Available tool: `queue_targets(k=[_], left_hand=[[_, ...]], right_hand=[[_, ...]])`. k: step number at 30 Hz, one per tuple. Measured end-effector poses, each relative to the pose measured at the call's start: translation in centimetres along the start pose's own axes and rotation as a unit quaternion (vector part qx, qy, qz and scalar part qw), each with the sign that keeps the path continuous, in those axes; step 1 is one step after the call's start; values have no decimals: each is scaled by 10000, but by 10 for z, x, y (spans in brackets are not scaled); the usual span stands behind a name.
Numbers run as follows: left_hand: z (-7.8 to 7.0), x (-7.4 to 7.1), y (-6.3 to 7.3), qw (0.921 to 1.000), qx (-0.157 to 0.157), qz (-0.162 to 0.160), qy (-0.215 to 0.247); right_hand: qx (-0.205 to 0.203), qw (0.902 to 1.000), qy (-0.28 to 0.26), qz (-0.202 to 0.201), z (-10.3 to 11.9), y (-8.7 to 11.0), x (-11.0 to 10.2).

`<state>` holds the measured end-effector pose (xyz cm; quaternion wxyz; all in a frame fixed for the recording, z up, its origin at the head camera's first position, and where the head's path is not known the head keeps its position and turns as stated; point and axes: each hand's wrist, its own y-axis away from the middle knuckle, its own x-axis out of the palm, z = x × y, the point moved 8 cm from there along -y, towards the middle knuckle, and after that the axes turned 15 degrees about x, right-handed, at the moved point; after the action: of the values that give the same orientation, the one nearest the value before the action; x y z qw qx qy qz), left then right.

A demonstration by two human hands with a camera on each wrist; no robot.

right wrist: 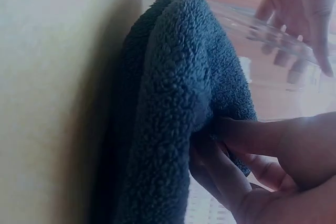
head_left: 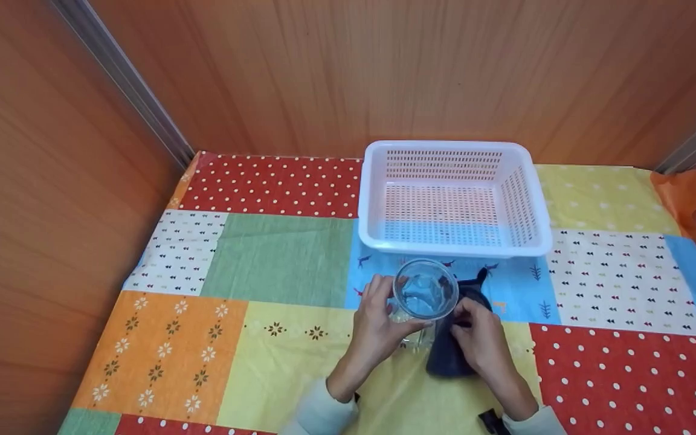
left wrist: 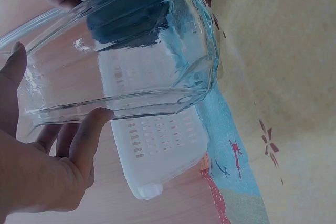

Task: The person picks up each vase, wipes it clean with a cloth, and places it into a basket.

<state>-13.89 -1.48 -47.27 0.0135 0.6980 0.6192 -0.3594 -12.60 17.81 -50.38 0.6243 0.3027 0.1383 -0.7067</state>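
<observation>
A clear, round-rimmed glass vessel (head_left: 425,295) shows smooth, glossy walls streaked with bright highlights, set against the rough, matt pile of a dark blue-grey fleecy cloth (right wrist: 170,87). A white, rectangular perforated plastic basket (head_left: 457,248) carries a smooth rim with a soft sheen. The multicoloured patchwork-print tablecloth (head_left: 275,257) appears to be matt, lightly creased fabric. Reddish-brown wood-grain panels (head_left: 299,72), solid wood or laminate impossible to tell, look smooth, and a grey metal-looking strip (head_left: 121,78) gleams dully.

room lay free leftward over patchwork cloth (head_left: 278,260); beyond the glass (head_left: 425,296), a white basket (head_left: 457,248) blocked; rightward, a dark towel (head_left: 446,356).
</observation>
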Motion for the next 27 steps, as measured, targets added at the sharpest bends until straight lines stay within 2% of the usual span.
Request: queue_targets(k=[7,10,14,21,24,27], left_hand=[[1,1,0,9999,-97,50,50],[2,2,0,9997,-139,111,178],[2,2,-2,9984,-130,289,458],[8,-1,-8,9898,-275,907,1067],[9,0,-6,9897,-295,921,1057],[7,-1,-4,9944,-144,740,740]], right_hand=[[-82,9982,-563,-176,33,16,-20],[-10,9971,-735,-216,40,20,-25],[85,9964,-829,-178,35,19,-23],[-37,9953,-910,-319,25,19,-17],[-11,9945,-943,-446,24,24,-17],[57,9936,-985,-555,26,29,-17]])
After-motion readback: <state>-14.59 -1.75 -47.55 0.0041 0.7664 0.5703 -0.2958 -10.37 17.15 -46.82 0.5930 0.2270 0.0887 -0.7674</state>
